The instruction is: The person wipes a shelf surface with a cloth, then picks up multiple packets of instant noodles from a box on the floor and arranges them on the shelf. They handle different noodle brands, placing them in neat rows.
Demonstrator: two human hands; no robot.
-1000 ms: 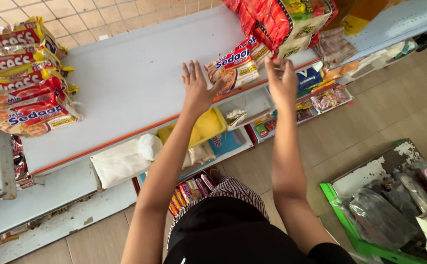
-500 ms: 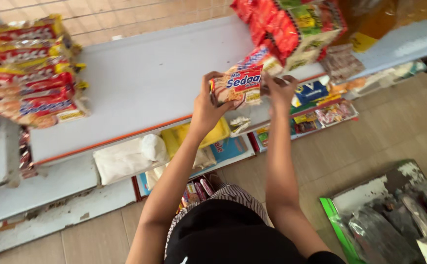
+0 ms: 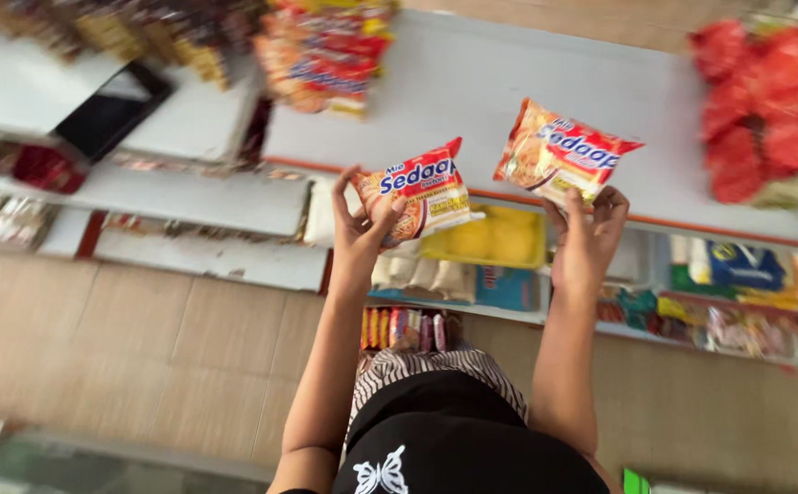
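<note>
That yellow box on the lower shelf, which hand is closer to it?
Left, narrowly. The left hand, holding a noodle packet, sits just beside the yellow box's left end. The right hand, holding another packet, is off its right end, across a gap.

**Glossy Film, Matt Shelf**

Both instant-noodle packets — the one in the left hand (image 3: 363,240) at (image 3: 420,190), the other in the right hand (image 3: 587,245) at (image 3: 559,153) — were shiny, crinkled plastic film. The white shelf top (image 3: 472,91) looked smooth, painted and matt. The floor tiles (image 3: 133,348) were smooth — a dull tan glaze.
</note>
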